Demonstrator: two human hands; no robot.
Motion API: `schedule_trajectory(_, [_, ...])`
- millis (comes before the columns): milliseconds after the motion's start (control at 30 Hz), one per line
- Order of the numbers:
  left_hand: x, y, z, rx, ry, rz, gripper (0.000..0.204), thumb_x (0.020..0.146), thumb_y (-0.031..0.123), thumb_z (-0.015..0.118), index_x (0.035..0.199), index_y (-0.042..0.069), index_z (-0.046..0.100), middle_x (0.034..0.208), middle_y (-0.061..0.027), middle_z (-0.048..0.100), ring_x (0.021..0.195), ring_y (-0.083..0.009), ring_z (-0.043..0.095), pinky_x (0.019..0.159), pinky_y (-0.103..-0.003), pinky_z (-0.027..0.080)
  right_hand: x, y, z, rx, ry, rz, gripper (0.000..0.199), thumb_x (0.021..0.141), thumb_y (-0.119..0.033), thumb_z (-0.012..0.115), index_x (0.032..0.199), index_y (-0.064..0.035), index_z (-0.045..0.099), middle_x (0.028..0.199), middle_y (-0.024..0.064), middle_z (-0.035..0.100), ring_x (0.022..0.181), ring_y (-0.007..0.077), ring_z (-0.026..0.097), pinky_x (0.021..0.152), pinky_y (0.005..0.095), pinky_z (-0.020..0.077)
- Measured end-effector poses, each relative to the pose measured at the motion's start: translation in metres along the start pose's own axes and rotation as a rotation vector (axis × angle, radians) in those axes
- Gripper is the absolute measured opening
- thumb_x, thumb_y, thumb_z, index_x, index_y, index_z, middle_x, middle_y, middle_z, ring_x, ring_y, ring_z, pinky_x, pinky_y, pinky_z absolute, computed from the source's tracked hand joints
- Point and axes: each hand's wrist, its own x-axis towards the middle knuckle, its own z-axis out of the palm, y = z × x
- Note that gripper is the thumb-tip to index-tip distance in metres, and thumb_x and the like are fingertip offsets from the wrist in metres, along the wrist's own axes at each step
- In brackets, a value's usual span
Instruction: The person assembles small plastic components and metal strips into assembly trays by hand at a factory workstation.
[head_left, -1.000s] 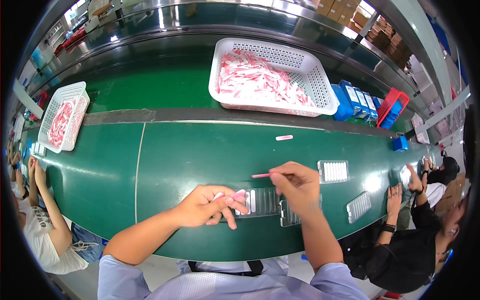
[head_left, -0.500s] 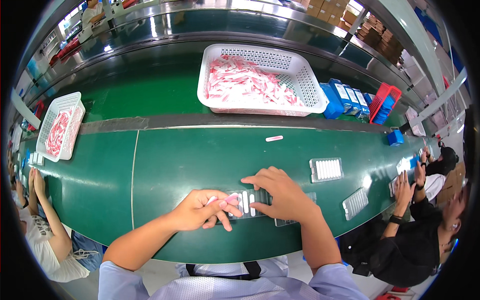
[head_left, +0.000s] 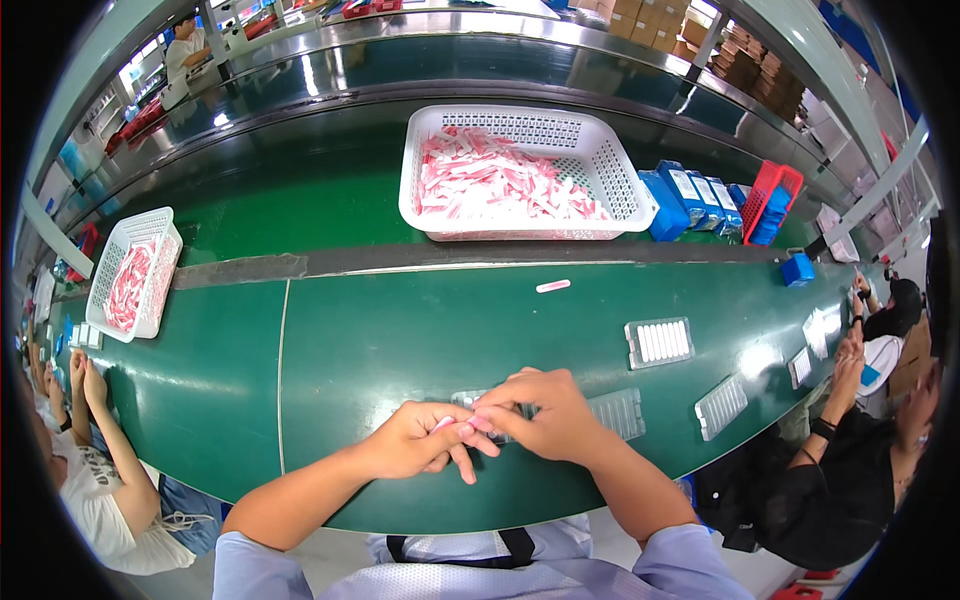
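My left hand (head_left: 412,440) is closed around small pink-and-white strips (head_left: 442,425) with rounded ends. Against its fingertips, my right hand (head_left: 545,412) pinches the pink end of a strip (head_left: 480,424). Below both hands lies a clear plastic tray (head_left: 466,398), largely covered by them; its contents are hidden. A second clear tray (head_left: 622,412) rests on the green table just right of my right hand. Farther right stands a clear tray filled with white strips (head_left: 660,342). One loose pink strip (head_left: 553,286) lies beyond my hands.
A large white basket (head_left: 520,232) heaped with pink-and-white strips stands at the back, with blue boxes (head_left: 690,200) and a red basket (head_left: 770,195) beside it. A smaller white basket (head_left: 150,300) is at left. Another tray (head_left: 721,407) lies near a co-worker (head_left: 820,480) at right.
My right hand has moved left from the tray to my left hand and now pinches a strip there. The view has shifted slightly, so the tray's white strips are now covered.
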Motion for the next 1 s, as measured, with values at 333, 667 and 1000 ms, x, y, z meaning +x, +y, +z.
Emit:
schedule_trajectory(333, [-0.003, 0.004, 0.005, 0.056, 0.007, -0.012, 0.034, 0.111, 0.018, 0.046, 0.138, 0.005, 0.061, 0.117, -0.0135, 0.075, 0.077, -0.0133, 0.074, 0.050, -0.020, 0.041, -0.001, -0.003, -0.013, 0.224, -0.194, 0.192, 0.018, 0.090, -0.008, 0.072, 0.107, -0.0068, 0.077, 0.079, 0.0039, 0.074, 0.064, 0.0096, 0.058, 0.061, 0.0265, 0.0471])
schedule_trajectory(667, [-0.006, 0.010, 0.002, 0.088, 0.084, -0.025, 0.029, 0.109, 0.017, 0.048, 0.125, 0.002, 0.068, 0.095, -0.0116, 0.077, 0.062, -0.0117, 0.069, 0.050, -0.023, 0.044, -0.001, 0.008, -0.032, 0.257, -0.077, 0.094, 0.009, 0.089, -0.008, 0.074, 0.097, -0.0057, 0.077, 0.078, 0.0013, 0.070, 0.065, 0.0087, 0.054, 0.063, 0.0255, 0.0446])
schedule_trajectory(1000, [0.010, 0.014, 0.020, 1.367, 0.330, 0.615, 0.022, 0.090, 0.030, 0.073, 0.107, 0.018, 0.077, 0.066, 0.0017, 0.060, 0.058, -0.0188, 0.060, 0.054, -0.035, 0.049, -0.003, 0.015, -0.049, -0.314, -0.221, 0.076, 0.023, 0.081, -0.011, 0.079, 0.104, -0.0103, 0.073, 0.087, 0.0028, 0.063, 0.085, 0.0227, 0.058, 0.084, 0.0361, 0.0448])
